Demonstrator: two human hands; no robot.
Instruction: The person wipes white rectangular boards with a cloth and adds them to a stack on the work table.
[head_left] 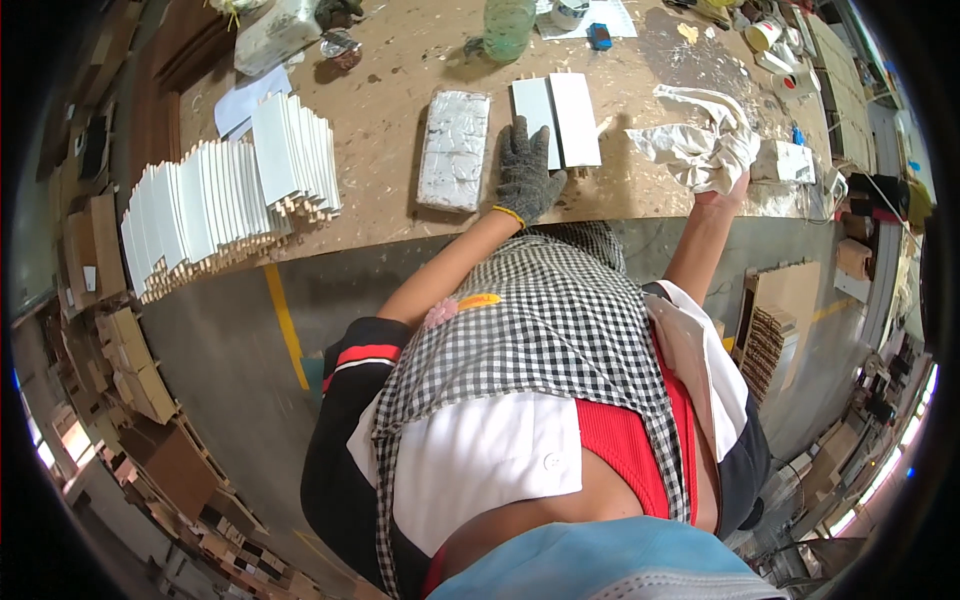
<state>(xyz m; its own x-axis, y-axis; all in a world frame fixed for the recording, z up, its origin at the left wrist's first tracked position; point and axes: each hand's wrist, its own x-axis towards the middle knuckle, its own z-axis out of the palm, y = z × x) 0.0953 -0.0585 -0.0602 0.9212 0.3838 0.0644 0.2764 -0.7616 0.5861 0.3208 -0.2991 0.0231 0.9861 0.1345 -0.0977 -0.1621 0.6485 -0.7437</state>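
Observation:
My left hand [529, 176], in a dark grey knitted glove with a yellow cuff, lies flat with fingers stretched out over the lower part of a white panel [532, 97]. Right beside it lies a second white panel [576, 120]; small wooden pegs stick out at the ends. Farther right, my bare right hand [738, 187] is closed on a crumpled white cloth [700, 140], which hides most of its fingers. Left of the gloved hand is a block wrapped in whitish, smeared plastic [454, 150].
Many white pegged panels [200, 200] stand in a row at the table's left front edge. A greenish plastic bottle [507, 30], a small blue object [599, 37] and a tape roll [570, 12] sit at the back. Cups [764, 35] and a white box [784, 161] are at right.

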